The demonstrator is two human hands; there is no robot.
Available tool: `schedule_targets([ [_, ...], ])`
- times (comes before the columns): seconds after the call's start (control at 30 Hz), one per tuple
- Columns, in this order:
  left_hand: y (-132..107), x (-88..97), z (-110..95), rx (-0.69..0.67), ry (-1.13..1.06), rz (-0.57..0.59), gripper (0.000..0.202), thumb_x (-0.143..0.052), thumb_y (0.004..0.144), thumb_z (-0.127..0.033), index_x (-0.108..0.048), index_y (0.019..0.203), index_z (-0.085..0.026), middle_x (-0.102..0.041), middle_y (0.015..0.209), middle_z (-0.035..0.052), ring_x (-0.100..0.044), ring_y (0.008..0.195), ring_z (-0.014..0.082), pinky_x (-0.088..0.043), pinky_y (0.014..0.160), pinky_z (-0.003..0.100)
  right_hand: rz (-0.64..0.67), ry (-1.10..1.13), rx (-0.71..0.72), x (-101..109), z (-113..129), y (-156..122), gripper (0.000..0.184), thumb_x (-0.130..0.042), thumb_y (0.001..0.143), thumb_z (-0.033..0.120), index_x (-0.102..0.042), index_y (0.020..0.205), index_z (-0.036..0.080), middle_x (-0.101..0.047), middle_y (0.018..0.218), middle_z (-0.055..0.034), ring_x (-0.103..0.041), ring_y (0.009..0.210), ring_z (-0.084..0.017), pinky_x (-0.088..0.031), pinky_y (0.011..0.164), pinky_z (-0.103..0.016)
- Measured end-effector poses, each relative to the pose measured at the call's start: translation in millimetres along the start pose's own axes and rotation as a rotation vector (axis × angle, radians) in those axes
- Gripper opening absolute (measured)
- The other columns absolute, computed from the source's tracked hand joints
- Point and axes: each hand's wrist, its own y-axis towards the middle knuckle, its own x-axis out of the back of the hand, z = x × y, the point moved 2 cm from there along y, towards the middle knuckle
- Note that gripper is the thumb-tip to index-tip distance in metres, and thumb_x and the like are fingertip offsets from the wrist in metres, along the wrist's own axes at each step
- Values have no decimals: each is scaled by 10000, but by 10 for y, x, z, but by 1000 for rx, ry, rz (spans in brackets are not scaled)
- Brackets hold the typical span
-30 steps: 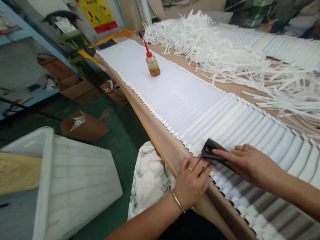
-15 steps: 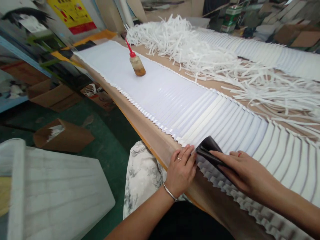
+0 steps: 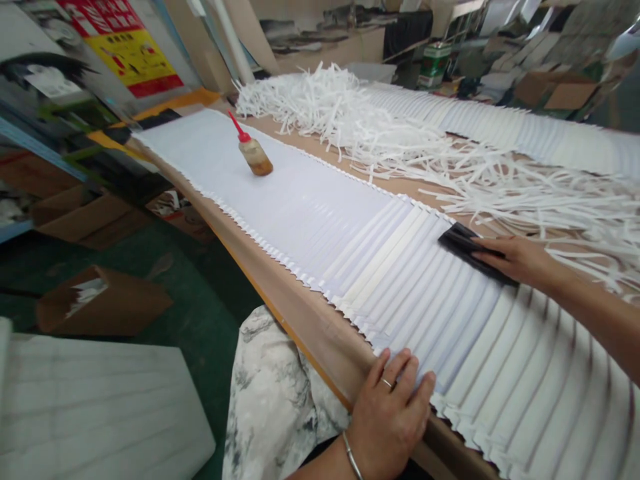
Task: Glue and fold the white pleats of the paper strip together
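Note:
A row of overlapping white strips (image 3: pixel 400 320) lies across the table, its ends forming jagged edges. At the near edge my left hand (image 3: pixel 393 413) rests with its fingers flat and slightly apart on the strip ends, holding nothing. My right hand (image 3: pixel 525 260) grips a black folded piece (image 3: pixel 475 257), flat-looking like stiff sheet or leather. That piece lies on the strips by their far edge. Farther left on the smooth white part stands a squeeze bottle (image 3: pixel 257 157) with a red nozzle and brown liquid inside.
Loose white strips (image 3: pixel 320 107) are heaped along the far side of the brown-covered table (image 3: pixel 320 313). Another row of strips (image 3: pixel 500 130) lies behind them. On the floor are a cardboard box (image 3: pixel 110 307) and a large white container (image 3: pixel 100 407), left of the table.
My right hand has carried the black piece from the near edge across to the far edge, pressing on the strips. My left hand has shifted along the near edge; the view has tilted up.

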Motion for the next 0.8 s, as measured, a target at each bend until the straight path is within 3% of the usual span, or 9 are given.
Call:
schedule_targets([
  [0.07,-14,0,16,3,7,-18,380,-671,1003,-341,-695,1372,-254,-718,1384,30,-573,1403,223,-277,1325,425,-53,-71,-64,51,-177,149,406,-541,1046,427,-762,1295,193,-775,910,-98,-635,756,-190,-440,737,-320],
  [0.17,-47,11,30,-2,17,-36,424,-662,1018,-381,-659,1426,-262,-698,1429,11,-561,1417,196,-214,1341,398,-137,-174,-124,116,-171,210,474,-484,1063,435,-728,1360,157,-756,864,-132,-566,687,-200,-392,705,-350],
  [0.3,-78,143,74,40,-64,1,541,-575,1060,-418,-525,1552,-199,-642,1514,21,-457,1522,204,-365,1272,371,-260,-278,-92,103,166,190,496,-448,1065,396,-660,1459,182,-742,1009,-184,-611,858,-284,-411,784,-424],
  [0.4,-171,369,156,131,-97,-19,542,-485,1081,-302,-436,1595,-138,-599,1551,105,-406,1561,231,-477,1201,406,-347,-335,-54,13,473,201,461,-488,1042,396,-666,1440,249,-707,1129,-202,-620,979,-347,-421,836,-495],
  [0.47,-349,534,261,216,-73,-56,550,-461,1074,-232,-399,1611,-136,-573,1565,150,-420,1553,233,-496,1193,426,-329,-281,35,-55,683,192,420,-532,1027,461,-705,1362,276,-690,1256,-196,-640,1030,-373,-440,841,-517],
  [0.6,-1115,758,698,571,-11,-162,505,-460,1065,-213,-476,1569,-215,-563,1571,141,-491,1502,232,-493,1202,467,-374,-158,95,-108,1102,26,431,-503,1040,486,-658,1384,279,-593,1502,-184,-613,1245,-455,-460,938,-608],
  [0.67,-1667,784,992,882,-30,-196,446,-439,1072,-307,-569,1482,-190,-572,1559,144,-498,1495,256,-434,1245,514,-435,-93,113,-153,1353,-76,437,-510,1039,463,-614,1426,288,-596,1515,-159,-627,1252,-430,-482,952,-599],
  [0.7,-1961,775,1129,1102,-34,-192,447,-407,1075,-342,-591,1451,-185,-580,1552,129,-500,1492,247,-411,1260,501,-445,-58,147,-200,1501,-113,435,-520,1036,457,-608,1427,289,-610,1503,-145,-646,1231,-407,-499,944,-582],
  [0.8,-2675,689,1356,1436,-8,-137,449,-364,1061,-316,-661,1322,-102,-672,1388,202,-627,1348,321,-496,1166,565,-392,25,261,-427,2006,-171,422,-522,1033,453,-642,1393,267,-617,1500,-135,-667,1224,-356,-541,915,-529],
])
